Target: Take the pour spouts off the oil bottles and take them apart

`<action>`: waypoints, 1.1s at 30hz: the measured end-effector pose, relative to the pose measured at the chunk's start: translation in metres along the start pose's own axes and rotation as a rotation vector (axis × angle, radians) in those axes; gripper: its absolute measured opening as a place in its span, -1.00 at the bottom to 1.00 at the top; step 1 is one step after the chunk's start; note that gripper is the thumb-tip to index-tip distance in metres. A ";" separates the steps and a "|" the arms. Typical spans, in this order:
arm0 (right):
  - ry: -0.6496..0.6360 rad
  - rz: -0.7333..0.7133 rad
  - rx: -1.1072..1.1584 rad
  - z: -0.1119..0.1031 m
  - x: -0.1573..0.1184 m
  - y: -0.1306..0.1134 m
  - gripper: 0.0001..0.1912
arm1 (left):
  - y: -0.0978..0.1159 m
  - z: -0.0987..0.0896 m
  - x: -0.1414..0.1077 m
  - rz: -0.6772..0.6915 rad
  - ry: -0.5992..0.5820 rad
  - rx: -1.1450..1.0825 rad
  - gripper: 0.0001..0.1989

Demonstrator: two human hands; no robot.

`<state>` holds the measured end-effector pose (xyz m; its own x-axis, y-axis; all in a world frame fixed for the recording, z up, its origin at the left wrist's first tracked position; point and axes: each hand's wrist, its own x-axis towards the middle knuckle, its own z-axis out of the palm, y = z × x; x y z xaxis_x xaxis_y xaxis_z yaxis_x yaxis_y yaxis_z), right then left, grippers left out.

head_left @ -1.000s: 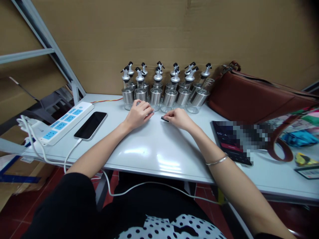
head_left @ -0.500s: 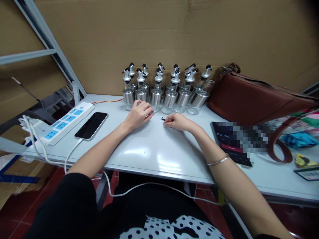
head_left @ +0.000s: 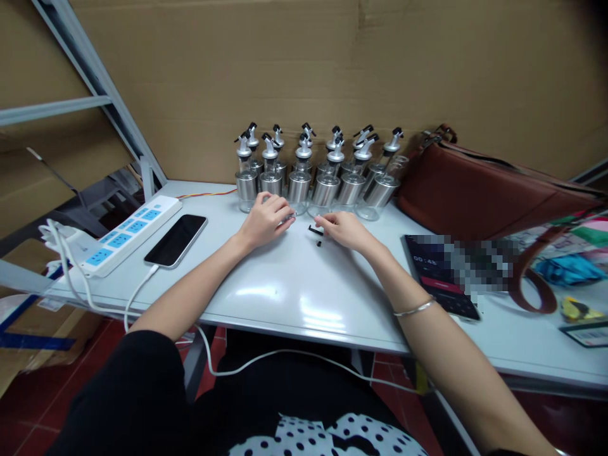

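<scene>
Note black strip (head_left: 316, 230) just left of nearer right hand (head_left: 346, 229), with long axis toward palm; unable to judge grip together or apart.

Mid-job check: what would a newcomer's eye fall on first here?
First, the cluster of spouted bottles, standing along the back of the white tabletop before the cardboard. Next, the big brown bag to their right. Up front, small black pieces near the right hand.

White table (head_left: 280, 269) with black pieces (head_left: 316, 230), bottles (head_left: 326, 190), power strip (head_left: 127, 233)
</scene>
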<state>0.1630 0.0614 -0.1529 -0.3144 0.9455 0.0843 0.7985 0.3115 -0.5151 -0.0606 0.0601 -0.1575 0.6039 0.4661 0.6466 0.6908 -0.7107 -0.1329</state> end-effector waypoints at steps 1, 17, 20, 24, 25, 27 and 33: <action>0.003 -0.017 -0.024 0.001 0.000 0.001 -0.54 | 0.000 0.000 0.000 -0.001 0.000 0.002 -0.81; -0.028 -0.238 -0.164 0.009 0.002 0.004 -0.68 | 0.003 -0.001 0.001 -0.050 0.010 -0.075 -0.83; -0.022 -0.232 -0.226 0.010 0.001 0.005 -0.72 | 0.009 -0.001 0.002 -0.167 0.033 -0.249 -0.86; 0.042 -0.185 -0.284 0.009 0.000 0.003 -0.72 | 0.020 0.003 0.004 -0.457 0.112 -0.736 -0.86; 0.074 -0.198 -0.252 0.008 0.000 0.001 -0.73 | 0.022 0.004 0.004 -0.501 0.128 -0.841 -0.85; 0.146 -0.269 -0.138 0.007 -0.002 -0.005 -0.75 | 0.024 0.008 0.004 -0.555 0.153 -0.974 -0.84; 0.241 -0.401 0.080 0.005 -0.007 -0.021 -0.83 | 0.022 0.017 0.001 -0.620 0.174 -1.088 -0.81</action>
<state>0.1464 0.0480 -0.1469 -0.4541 0.7504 0.4803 0.5937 0.6568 -0.4649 -0.0378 0.0537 -0.1723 0.1791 0.8589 0.4797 0.1045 -0.5015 0.8588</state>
